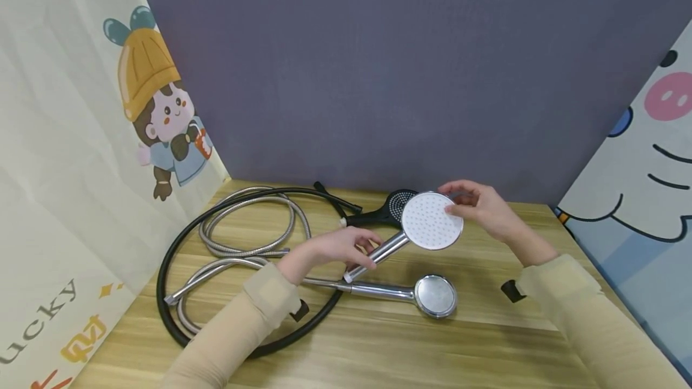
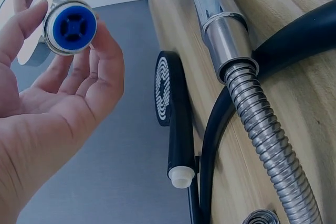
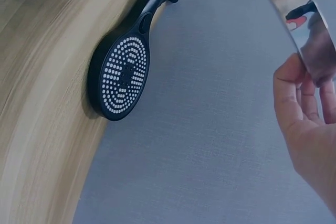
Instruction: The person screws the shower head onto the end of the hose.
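Note:
A chrome shower head with a white round spray face (image 1: 432,221) is held up above the table. My left hand (image 1: 342,245) grips its handle near the lower end; the left wrist view shows a blue insert (image 2: 75,28) in that open end. On the far side, my right hand (image 1: 485,212) pinches the rim of the head between thumb and fingers. Behind it lies a black shower head (image 3: 125,77) with pale nozzles. Nearer to me rests another chrome shower head (image 1: 435,296), joined to a metal hose (image 2: 268,140).
Coiled metal hoses (image 1: 245,252) and a black hose (image 1: 167,305) spread over the left of the wooden table (image 1: 519,341). A grey panel (image 1: 378,65) stands at the back, with printed sheets (image 1: 59,107) at the sides.

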### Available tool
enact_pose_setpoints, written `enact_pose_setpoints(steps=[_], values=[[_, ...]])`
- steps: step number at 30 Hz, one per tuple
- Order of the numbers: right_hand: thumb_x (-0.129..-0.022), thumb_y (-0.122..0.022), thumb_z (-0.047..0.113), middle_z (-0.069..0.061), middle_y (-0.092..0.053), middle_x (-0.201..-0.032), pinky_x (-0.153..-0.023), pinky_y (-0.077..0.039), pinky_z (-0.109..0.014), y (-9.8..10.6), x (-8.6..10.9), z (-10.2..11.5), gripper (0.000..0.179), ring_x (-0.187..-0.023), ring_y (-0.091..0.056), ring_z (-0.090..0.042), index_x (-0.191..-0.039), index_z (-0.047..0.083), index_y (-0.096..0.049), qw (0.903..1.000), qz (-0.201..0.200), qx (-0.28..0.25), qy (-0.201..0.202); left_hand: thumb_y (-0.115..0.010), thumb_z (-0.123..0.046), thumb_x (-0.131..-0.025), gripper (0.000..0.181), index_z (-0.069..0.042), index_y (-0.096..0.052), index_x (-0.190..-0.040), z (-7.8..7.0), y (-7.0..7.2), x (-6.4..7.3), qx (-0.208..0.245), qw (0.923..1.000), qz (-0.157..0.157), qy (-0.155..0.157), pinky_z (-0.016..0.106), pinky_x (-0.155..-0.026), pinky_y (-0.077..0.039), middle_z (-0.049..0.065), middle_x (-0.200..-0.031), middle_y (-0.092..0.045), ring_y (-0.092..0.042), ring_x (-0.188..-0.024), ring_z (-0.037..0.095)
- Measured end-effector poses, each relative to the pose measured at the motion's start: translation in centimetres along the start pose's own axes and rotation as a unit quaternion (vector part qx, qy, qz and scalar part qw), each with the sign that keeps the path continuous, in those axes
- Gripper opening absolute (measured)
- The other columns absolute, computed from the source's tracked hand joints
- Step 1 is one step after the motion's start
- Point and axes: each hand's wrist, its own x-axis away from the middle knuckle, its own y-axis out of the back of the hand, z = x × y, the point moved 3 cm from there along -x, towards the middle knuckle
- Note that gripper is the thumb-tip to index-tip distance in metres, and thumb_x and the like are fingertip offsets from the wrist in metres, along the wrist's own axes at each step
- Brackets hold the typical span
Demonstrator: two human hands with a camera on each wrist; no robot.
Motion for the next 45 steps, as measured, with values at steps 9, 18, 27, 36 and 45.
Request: enact_pose_setpoints(steps=[9, 18, 27, 36, 45], values=[[-0.086, -0.068, 0.009, -0.013, -0.058, -0.114, -0.067, -0.054, -0.025, -0.1, -0.2, 0.1, 0.042, -0.088, -0.062, -0.007, -0.123, -0.004, -0.053, 0.9999, 0.013, 0.000, -0.004, -0.074, -0.004, -0.077, 0.053, -0.006, -0.055, -0.126, -0.2, 0.0, 0.1, 0.011, 0.9998, 0.015, 0.005, 0.024, -0.054, -0.049, 0.011, -0.105, -0.062, -0.057, -0.064, 0.013], [-0.086, -0.069, 0.011, -0.012, -0.060, -0.111, -0.069, -0.052, -0.023, -0.2, -0.1, 0.3, 0.040, -0.088, -0.061, -0.008, -0.121, -0.002, -0.055, 0.9998, 0.008, 0.002, -0.019, -0.076, -0.004, -0.076, 0.056, -0.007, -0.055, -0.127, 0.1, -0.4, 0.1, 0.016, 0.9998, 0.013, -0.005, 0.036, -0.066, -0.057, 0.010, -0.109, -0.062, -0.063, -0.074, 0.017], [-0.086, -0.070, 0.019, 0.005, -0.060, -0.108, -0.075, -0.051, -0.020, -0.2, -0.3, 0.4, 0.044, -0.092, -0.060, -0.006, -0.121, 0.000, -0.053, 0.9992, -0.016, -0.011, -0.035, -0.074, -0.001, -0.078, 0.059, -0.006, -0.051, -0.131, 0.3, -0.7, 0.1, 0.019, 0.9996, -0.001, -0.020, 0.033, -0.064, -0.057, 0.010, -0.114, -0.059, -0.065, -0.080, 0.018], [-0.090, -0.065, 0.018, 0.005, -0.058, -0.112, -0.076, -0.050, -0.018, -0.1, 0.0, 0.6, 0.034, -0.093, -0.058, -0.005, -0.122, 0.013, -0.054, 0.9966, -0.056, -0.060, -0.009, -0.071, 0.003, -0.079, 0.056, -0.005, -0.051, -0.131, 0.3, -1.0, 0.2, 0.070, 0.9969, -0.014, -0.033, 0.035, -0.062, -0.055, 0.007, -0.113, -0.058, -0.064, -0.075, 0.017], [-0.091, -0.062, 0.010, 0.002, -0.055, -0.115, -0.071, -0.054, -0.022, -0.2, 0.6, 0.5, 0.039, -0.089, -0.059, -0.009, -0.128, 0.012, -0.050, 0.9882, -0.055, -0.142, 0.020, -0.071, 0.001, -0.080, 0.058, -0.005, -0.049, -0.133, 0.1, -1.1, 0.3, 0.092, 0.9923, -0.056, -0.062, 0.031, -0.062, -0.053, 0.010, -0.118, -0.057, -0.064, -0.080, 0.017]])
